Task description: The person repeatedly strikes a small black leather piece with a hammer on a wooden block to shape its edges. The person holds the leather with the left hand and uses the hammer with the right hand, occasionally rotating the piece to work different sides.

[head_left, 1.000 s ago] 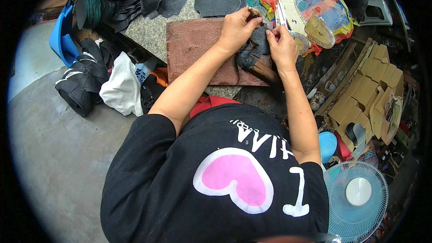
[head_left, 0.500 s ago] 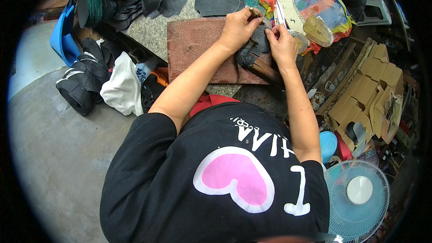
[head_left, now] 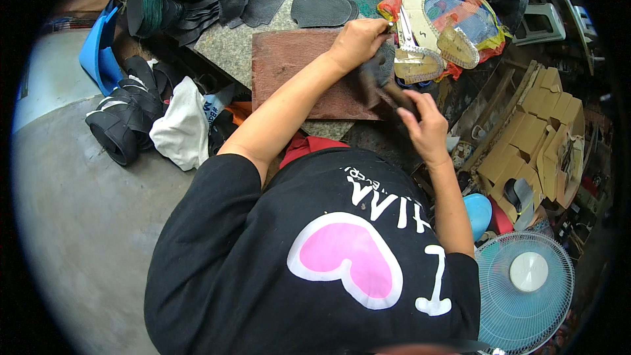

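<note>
My left hand [head_left: 358,41] is closed on a dark grey rubber piece [head_left: 380,69] and holds it over the right end of a reddish-brown board [head_left: 289,72]. My right hand [head_left: 426,126] is lower, nearer my body. Its fingers pinch a thin brown strip [head_left: 396,95] that runs up to the rubber piece; I cannot tell whether it is a tool or a strip of material. Just beyond my left hand lie scissors [head_left: 405,26] and cream sole-shaped templates [head_left: 420,62].
The board rests on a stone slab [head_left: 230,46] with black sole cutouts [head_left: 319,6] behind it. At the left are black rubber straps [head_left: 118,118] and a white cloth [head_left: 181,125]. Cardboard pieces [head_left: 532,138] and a blue fan [head_left: 526,283] are at the right.
My right hand has pulled away from the rubber piece, down toward my body, drawing the brown strip with it. My left hand has stayed on the piece.
</note>
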